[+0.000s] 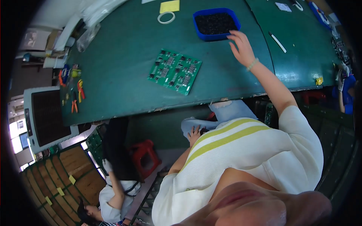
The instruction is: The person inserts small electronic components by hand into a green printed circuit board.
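A green circuit board (175,71) with several black components lies flat on the green tabletop, with neither hand on it. My right hand (242,48) is raised at the near right corner of a blue tray (211,37) full of small black parts. Its fingers are apart and I see nothing in them; whether a fingertip touches the rim, I cannot tell. Below the table's front edge, my left hand (194,135) rests on my lap against my jeans, fingers spread, with nothing visible in it.
A tape roll (166,18) and yellow paper (169,6) lie at the far side. Orange-handled pliers (74,101) and red-yellow pliers (80,90) are at the left end. A white pen (278,42) lies to the right. A person (113,197) and a red stool (146,158) are behind left.
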The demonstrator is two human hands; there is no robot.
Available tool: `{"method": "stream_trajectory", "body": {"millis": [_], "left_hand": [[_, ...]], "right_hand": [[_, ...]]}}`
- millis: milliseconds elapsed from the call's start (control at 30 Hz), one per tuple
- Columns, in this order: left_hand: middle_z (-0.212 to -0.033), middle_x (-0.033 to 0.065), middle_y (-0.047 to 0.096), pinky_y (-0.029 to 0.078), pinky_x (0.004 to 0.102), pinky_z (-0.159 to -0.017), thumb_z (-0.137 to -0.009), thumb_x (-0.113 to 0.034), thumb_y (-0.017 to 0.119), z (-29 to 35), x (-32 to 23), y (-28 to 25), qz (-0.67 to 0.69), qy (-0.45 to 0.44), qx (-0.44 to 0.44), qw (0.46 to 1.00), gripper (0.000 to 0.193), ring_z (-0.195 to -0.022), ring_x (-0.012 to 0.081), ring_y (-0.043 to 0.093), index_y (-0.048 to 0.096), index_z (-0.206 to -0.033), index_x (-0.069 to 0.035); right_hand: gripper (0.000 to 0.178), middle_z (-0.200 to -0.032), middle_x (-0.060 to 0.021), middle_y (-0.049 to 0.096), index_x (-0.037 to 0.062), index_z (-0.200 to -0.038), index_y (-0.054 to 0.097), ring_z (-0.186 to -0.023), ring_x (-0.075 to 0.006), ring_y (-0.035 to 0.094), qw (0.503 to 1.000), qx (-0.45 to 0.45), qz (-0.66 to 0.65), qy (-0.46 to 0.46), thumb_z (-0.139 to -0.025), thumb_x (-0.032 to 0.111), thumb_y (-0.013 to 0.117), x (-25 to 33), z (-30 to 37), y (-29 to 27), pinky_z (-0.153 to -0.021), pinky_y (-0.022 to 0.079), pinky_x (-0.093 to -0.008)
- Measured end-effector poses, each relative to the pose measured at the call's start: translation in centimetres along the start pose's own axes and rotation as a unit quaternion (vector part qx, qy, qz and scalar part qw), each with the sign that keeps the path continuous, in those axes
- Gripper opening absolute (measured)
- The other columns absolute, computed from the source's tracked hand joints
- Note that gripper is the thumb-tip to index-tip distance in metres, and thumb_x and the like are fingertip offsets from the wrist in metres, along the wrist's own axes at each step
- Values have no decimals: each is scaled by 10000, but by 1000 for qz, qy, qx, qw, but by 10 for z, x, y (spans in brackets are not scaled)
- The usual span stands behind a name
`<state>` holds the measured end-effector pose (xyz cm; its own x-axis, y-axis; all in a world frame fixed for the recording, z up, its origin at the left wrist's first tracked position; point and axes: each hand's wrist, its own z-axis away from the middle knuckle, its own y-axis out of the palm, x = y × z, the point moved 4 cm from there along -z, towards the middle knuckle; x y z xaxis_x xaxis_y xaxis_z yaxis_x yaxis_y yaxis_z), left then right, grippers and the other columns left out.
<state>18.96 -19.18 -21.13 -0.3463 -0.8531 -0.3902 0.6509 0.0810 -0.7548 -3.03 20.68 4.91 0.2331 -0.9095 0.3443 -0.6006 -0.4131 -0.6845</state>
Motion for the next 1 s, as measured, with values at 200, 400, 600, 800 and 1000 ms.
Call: {"method": "stream_trajectory", "body": {"millis": [200,400,600,800,1000], "left_hand": [[-1266,18,483,180,575,-1006,-814,-280,475,-39,5,4,56,-4,-171,984,342,-1263,271,323,616,-1122,-236],[-1231,34,516,189,510,-1033,-815,-245,463,-49,-13,-15,130,-24,-226,965,316,-1238,265,366,636,-1069,-174],[-1188,131,533,318,407,-1001,-716,-45,479,-56,-25,-20,236,-1,-302,923,360,-1156,306,450,620,-1045,-84],[-1177,171,511,394,329,-936,-664,75,439,-23,-28,-30,251,-102,-383,883,425,-1113,326,477,594,-1046,-28],[-1227,176,439,333,403,-947,-648,103,442,16,-49,-157,49,-11,-632,773,449,-1132,346,402,575,-1050,-47]], "right_hand": [[364,-1146,-95,544,139,-1135,547,-1055,-285,507,975,163,140,54,-866,377,485,-72,-68,88,-888,416,-412],[620,-1216,-109,515,184,-1205,507,-1106,-328,485,898,384,189,103,-774,630,491,-82,-95,108,-949,378,-427],[568,-1058,-145,574,121,-1038,543,-950,-306,548,887,455,62,42,-769,621,525,-103,-77,128,-804,433,-411],[406,-782,-156,597,44,-868,535,-762,-321,569,917,396,40,-22,-876,447,484,-107,-38,95,-693,444,-407],[374,-783,-158,599,13,-826,552,-754,-327,569,908,408,81,-43,-899,373,477,-116,-21,73,-679,443,-421]]}}
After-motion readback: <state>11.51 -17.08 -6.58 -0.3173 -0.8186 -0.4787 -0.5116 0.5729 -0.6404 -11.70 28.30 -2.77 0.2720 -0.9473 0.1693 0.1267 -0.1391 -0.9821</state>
